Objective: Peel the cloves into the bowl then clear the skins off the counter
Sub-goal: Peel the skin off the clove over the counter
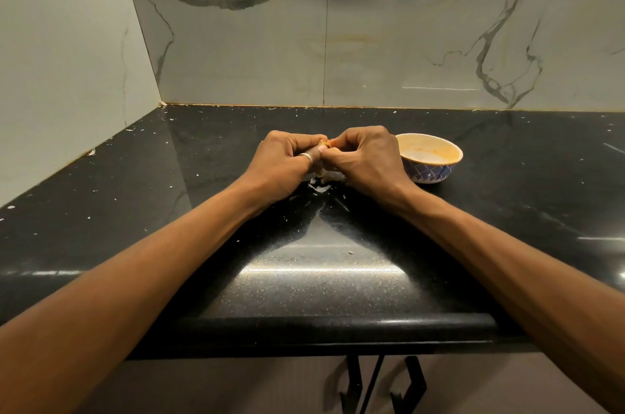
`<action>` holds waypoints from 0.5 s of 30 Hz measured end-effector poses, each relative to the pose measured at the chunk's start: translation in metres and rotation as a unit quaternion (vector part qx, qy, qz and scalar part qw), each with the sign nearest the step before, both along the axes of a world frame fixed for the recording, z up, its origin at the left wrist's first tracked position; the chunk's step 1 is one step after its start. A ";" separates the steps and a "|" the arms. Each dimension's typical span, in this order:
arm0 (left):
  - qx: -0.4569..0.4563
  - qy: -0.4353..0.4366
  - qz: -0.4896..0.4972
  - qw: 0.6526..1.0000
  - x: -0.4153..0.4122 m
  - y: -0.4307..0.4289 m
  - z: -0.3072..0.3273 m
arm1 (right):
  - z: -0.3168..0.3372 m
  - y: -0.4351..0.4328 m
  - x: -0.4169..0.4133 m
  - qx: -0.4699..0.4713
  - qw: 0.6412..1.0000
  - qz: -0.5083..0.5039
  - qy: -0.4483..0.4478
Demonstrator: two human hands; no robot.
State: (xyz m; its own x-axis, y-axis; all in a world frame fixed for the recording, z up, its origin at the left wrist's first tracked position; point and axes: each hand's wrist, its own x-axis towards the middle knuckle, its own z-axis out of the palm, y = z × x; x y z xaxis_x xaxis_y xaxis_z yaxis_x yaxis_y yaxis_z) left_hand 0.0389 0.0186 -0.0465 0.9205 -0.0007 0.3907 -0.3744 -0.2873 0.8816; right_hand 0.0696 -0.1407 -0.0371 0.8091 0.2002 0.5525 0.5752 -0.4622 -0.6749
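Skins (pixel 324 188) lie beneath left hand (pixel 287 161) and right hand (pixel 367 159), whose fingers (pixel 304 140) pinch clove (pixel 324 143) beside bowl (pixel 430 174).

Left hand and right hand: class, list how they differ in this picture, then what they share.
The left hand wears a ring; the right hand shows none. The right hand lies next to the bowl; the left hand lies farther from it. Both pinch the clove.

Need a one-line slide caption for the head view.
Left hand and right hand pinch a clove over loose skins on the black counter, bowl beside the right hand.
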 end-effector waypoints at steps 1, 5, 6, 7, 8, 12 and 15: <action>-0.004 0.000 0.001 1.000 -0.001 -0.001 0.001 | 0.000 0.000 0.001 0.007 1.000 0.000 0.011; -0.015 0.007 0.010 1.000 0.000 0.001 0.001 | -0.002 0.000 0.003 0.035 0.998 0.011 0.052; -0.016 0.008 0.011 1.000 -0.001 0.001 0.001 | -0.003 0.000 0.003 0.048 0.996 0.016 0.067; -0.017 0.009 0.011 1.000 -0.001 0.001 0.001 | -0.004 0.000 0.005 0.062 0.994 0.022 0.085; -0.019 0.013 0.010 1.000 -0.002 0.001 0.001 | -0.005 0.000 0.006 0.074 0.992 0.027 0.101; -0.044 0.024 0.007 0.999 -0.005 -0.002 0.003 | -0.005 -0.002 0.008 0.143 0.972 0.066 0.175; -0.060 0.036 0.006 0.998 -0.006 -0.002 0.005 | 0.000 -0.002 0.004 0.210 0.943 0.104 0.238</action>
